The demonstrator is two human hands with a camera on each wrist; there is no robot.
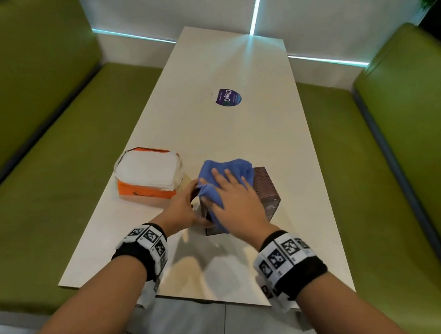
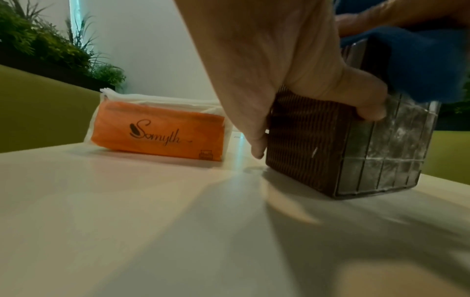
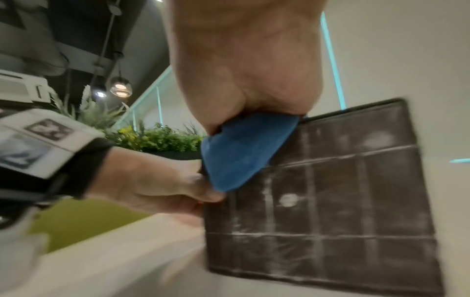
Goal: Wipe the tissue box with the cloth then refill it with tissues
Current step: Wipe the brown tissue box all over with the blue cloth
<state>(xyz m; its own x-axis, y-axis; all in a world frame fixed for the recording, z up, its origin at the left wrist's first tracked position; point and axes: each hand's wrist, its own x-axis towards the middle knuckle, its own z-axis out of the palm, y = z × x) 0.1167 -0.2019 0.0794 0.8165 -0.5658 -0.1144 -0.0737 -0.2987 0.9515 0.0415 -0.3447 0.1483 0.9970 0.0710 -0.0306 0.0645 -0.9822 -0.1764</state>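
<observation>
A dark brown woven tissue box [image 1: 266,189] stands on the white table [image 1: 235,56] near its front. A blue cloth [image 1: 227,170] lies over the box's top and near-left edge. My right hand [image 1: 228,191] presses flat on the cloth with fingers spread. My left hand [image 1: 186,206] grips the box's left side, thumb on the near face [image 2: 366,104]. In the right wrist view the cloth [image 3: 244,152] hangs over the box's dusty grid-patterned face [image 3: 335,201]. An orange pack of white tissues [image 1: 148,176] lies to the left of the box.
A purple round sticker [image 1: 227,97] sits mid-table. Green padded benches [image 1: 36,156] flank the table on both sides. A white wall with lit strips closes the far end, and plants [image 2: 50,46] stand behind the left bench.
</observation>
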